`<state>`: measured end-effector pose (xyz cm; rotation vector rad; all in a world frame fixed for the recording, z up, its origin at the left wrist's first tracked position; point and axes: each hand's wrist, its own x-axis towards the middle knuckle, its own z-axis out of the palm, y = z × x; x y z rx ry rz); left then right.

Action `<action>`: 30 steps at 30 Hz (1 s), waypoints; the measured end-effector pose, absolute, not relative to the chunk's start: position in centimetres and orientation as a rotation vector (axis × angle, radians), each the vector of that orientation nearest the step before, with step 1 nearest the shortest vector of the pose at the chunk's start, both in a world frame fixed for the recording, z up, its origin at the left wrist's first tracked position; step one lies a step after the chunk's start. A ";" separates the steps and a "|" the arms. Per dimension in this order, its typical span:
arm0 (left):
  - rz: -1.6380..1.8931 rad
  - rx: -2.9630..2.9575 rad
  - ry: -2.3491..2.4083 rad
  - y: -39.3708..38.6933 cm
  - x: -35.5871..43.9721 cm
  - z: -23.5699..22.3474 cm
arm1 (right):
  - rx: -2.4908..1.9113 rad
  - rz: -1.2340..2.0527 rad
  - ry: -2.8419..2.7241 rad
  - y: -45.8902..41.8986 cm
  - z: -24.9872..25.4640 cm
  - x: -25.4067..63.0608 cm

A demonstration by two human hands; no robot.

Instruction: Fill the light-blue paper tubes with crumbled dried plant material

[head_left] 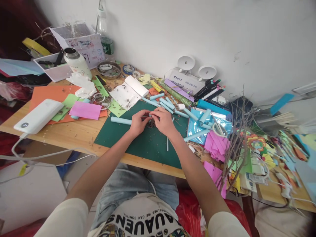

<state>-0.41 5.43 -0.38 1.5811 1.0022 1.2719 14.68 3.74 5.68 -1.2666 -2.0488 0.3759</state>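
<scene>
Shirt (pixel 145 215): inverted print, "WE CAN CONTROL" legible. Left hand (pixel 139 122) and right hand (pixel 163 120): meeting, digits curled; whether grasping anything, cannot tell. Dark crumbs (pixel 151 124): beneath, on green mat (pixel 148 151) at table's (pixel 85 134) front edge. Step, apparently: fine two-handed work; next move seemingly calls for steady precision. Bottle (pixel 108 46), green label: writing unreadable.

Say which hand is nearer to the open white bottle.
Left. The left hand is right of the white bottle and nearer the camera; the right hand is beside the left, farther right.
</scene>
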 end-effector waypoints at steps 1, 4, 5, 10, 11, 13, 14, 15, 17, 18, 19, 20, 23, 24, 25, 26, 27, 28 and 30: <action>1.267 1.589 0.997 5.4 -0.4 -0.3 | -1.272 0.386 -2.071 3.8 6.0 14.8; 1.252 1.619 0.972 5.4 -0.3 -0.3 | -1.325 0.386 -2.111 3.9 6.9 15.5; 1.248 1.628 0.963 5.4 -0.3 -0.3 | -1.348 0.382 -2.121 3.9 7.2 15.7; 1.260 1.643 0.942 5.4 -0.1 -0.5 | -1.336 0.388 -2.228 4.1 7.8 16.3; 1.263 1.640 0.942 5.4 -0.1 -0.5 | -1.319 0.381 -2.240 4.1 7.7 16.3; 1.262 1.636 0.943 5.4 -0.1 -0.5 | -1.301 0.361 -2.243 3.8 7.5 16.2; 1.260 1.638 0.942 5.4 -0.1 -0.5 | -1.300 0.350 -2.241 3.7 7.4 16.2; 1.257 1.644 0.939 5.4 -0.1 -0.5 | -1.300 0.338 -2.239 3.5 7.2 16.1; 1.257 1.658 0.933 5.5 -0.1 -0.6 | -1.300 0.312 -2.240 3.3 7.0 15.9; 1.260 1.661 0.933 5.5 -0.1 -0.6 | -1.297 0.297 -2.244 3.2 6.9 15.9; 1.265 1.661 0.933 5.5 -0.1 -0.7 | -1.294 0.284 -2.246 3.2 6.9 15.8; 1.269 1.655 0.935 5.4 -0.1 -0.7 | -1.290 0.277 -2.246 3.3 6.9 15.8; 1.270 1.640 0.936 5.4 -0.1 -0.7 | -1.283 0.326 -2.226 3.5 7.2 15.8; 1.268 1.639 0.935 5.4 -0.1 -0.6 | -1.289 0.365 -2.208 3.6 7.3 15.9; 1.268 1.641 0.934 5.3 -0.1 -0.6 | -1.304 0.403 -2.182 3.6 7.4 16.1; 1.268 1.646 0.935 5.3 0.0 -0.6 | -1.327 0.438 -2.144 3.6 7.5 16.2; 1.267 1.650 0.937 5.3 0.0 -0.6 | -1.355 0.468 -2.094 3.6 7.6 16.3; 1.266 1.653 0.938 5.3 0.0 -0.6 | -1.382 0.491 -2.043 3.6 7.6 16.3; 1.266 1.651 0.933 5.3 0.0 -0.6 | -1.410 0.501 -1.986 3.6 7.5 16.3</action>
